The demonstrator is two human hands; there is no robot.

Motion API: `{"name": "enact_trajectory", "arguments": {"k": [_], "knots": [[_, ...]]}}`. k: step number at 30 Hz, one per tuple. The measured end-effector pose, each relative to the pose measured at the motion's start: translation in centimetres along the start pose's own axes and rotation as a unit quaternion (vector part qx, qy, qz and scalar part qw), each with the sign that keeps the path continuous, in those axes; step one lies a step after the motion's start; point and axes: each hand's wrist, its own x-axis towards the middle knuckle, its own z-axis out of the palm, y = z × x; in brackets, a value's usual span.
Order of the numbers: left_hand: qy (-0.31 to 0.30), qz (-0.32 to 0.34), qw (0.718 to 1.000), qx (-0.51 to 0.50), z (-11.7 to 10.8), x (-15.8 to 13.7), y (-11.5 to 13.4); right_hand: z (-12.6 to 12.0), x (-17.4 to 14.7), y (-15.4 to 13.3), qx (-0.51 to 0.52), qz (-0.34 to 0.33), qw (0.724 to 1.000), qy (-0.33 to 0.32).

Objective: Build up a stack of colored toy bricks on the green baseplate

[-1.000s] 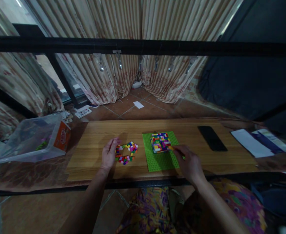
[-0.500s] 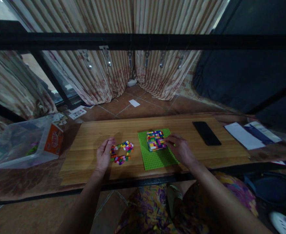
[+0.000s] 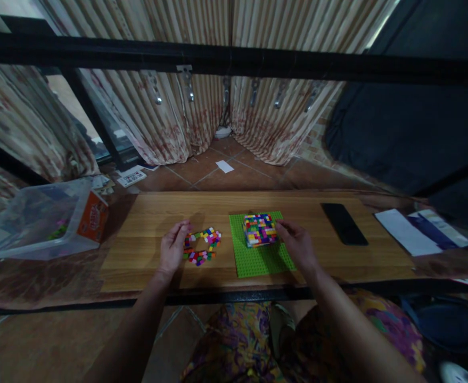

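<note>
A block of multicoloured toy bricks [image 3: 260,231] stands on a green baseplate [image 3: 253,263]. Just off the block's right side is my right hand [image 3: 297,242], its thumb and fingers pinched together. Whether a small brick is between them I cannot see. Loose bricks [image 3: 197,258] in many colours lie in a rough ring on the wooden board, left of the baseplate. At the ring's left edge hovers my left hand [image 3: 173,247], fingertips closed in a pinch. Anything in that pinch is too small to name.
A black phone [image 3: 344,223] lies right of the baseplate, with papers [image 3: 407,231] beyond it. On the left stands a clear plastic bin [image 3: 50,223] with an orange label. A dark metal bar [image 3: 234,59] crosses in front of the curtains.
My right hand has drawn back slightly to the right from the top of the brick block. My left hand stays by the loose bricks. The camera view has shifted a little.
</note>
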Motion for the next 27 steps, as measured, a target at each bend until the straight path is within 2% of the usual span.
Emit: {"name": "enact_trajectory", "arguments": {"k": [5,12,17,24,27], "knots": [[-0.004,-0.002,1.000,0.002,0.1,-0.2,0.4,1.3,0.2,0.4,0.023,0.035,0.999,-0.010],[-0.004,-0.001,1.000,0.002,0.1,-0.4,0.3,1.3,0.0,0.8,0.024,0.075,0.997,0.004],[-0.005,0.000,1.000,0.002,0.1,-0.4,0.5,1.6,-0.2,1.1,0.022,0.078,0.997,0.010],[-0.011,0.005,1.000,-0.006,0.2,-0.7,0.8,0.6,-0.4,0.0,-0.001,0.061,0.998,0.011],[-0.008,0.004,1.000,-0.012,0.3,-0.8,0.8,0.7,-1.7,-1.4,-0.099,-0.020,0.991,0.089]]}}
